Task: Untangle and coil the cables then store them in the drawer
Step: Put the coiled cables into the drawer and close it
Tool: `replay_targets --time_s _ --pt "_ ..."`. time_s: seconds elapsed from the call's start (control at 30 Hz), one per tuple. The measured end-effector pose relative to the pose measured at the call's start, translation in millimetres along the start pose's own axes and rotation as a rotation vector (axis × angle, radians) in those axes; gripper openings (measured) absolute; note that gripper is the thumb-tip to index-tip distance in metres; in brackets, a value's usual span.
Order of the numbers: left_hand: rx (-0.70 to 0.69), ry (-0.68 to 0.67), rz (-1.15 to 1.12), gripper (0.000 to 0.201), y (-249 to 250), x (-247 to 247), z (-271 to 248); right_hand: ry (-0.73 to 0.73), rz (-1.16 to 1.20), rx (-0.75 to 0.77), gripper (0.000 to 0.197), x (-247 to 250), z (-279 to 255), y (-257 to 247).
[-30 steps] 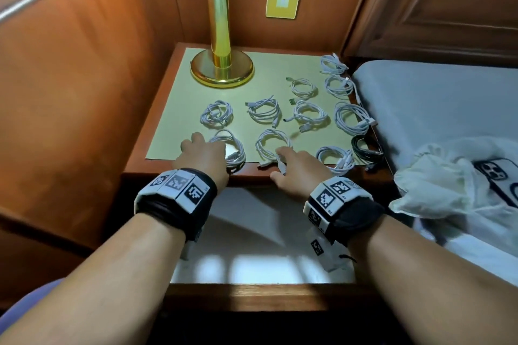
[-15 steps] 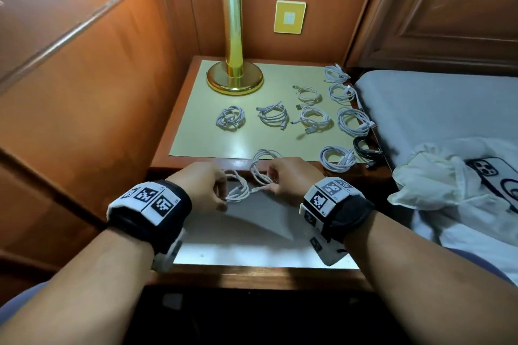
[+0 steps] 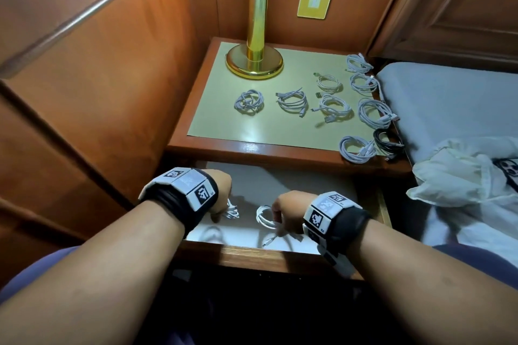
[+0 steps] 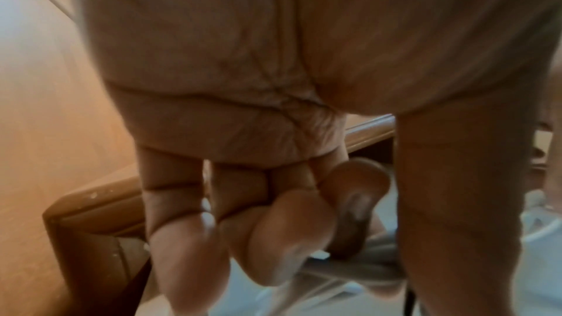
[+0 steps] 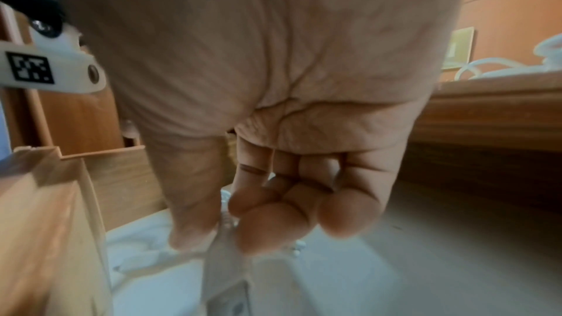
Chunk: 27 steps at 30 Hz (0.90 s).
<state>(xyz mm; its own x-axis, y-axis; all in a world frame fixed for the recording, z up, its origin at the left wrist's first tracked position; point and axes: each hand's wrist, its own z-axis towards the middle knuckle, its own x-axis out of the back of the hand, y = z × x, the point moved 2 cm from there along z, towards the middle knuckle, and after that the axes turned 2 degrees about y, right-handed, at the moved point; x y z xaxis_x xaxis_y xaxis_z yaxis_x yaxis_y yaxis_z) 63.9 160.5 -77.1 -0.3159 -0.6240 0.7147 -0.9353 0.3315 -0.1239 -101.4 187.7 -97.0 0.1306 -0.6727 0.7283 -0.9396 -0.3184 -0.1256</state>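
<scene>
Now both hands are down in the open white-lined wooden drawer [image 3: 280, 256], each lowering a coil. The left hand [image 3: 218, 190] has thumb & fingers curled round a small white coiled cable [image 3: 232, 211]; the right hand [image 3: 288, 210] pinches a second white coiled cable [image 3: 265, 217] w/ its plug end dangling toward the drawer front. Best approach, probably: set each coil flat, apart from the other, tuck the loose plug in, then let go gently so loops don't spring. Nine more coils wait on the bedside table's pale green top [image 3: 224, 126].
</scene>
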Motion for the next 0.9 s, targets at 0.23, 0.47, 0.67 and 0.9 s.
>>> replay_targets --time_s 0.23,0.47,0.67,0.9 --pt "0.051 -0.025 0.027 0.041 2.2 1.2 5.1 0.026 0.027 0.029 0.026 -10.9 16.6 -5.1" --pt "0.026 -0.103 -0.007 0.024 8.0 3.9 3.7 0.149 0.075 0.111 0.043 21.1 -7.8 2.0" --pt "0.053 0.370 -0.421 0.022 -23.5 43.1 -6.2 0.473 0.322 -0.053 0.033 83.4 -57.5 70.7" --pt "0.134 0.583 -0.580 0.044 -29.5 73.8 17.9 0.487 0.489 -0.323 0.050 83.0 -70.9 126.6"
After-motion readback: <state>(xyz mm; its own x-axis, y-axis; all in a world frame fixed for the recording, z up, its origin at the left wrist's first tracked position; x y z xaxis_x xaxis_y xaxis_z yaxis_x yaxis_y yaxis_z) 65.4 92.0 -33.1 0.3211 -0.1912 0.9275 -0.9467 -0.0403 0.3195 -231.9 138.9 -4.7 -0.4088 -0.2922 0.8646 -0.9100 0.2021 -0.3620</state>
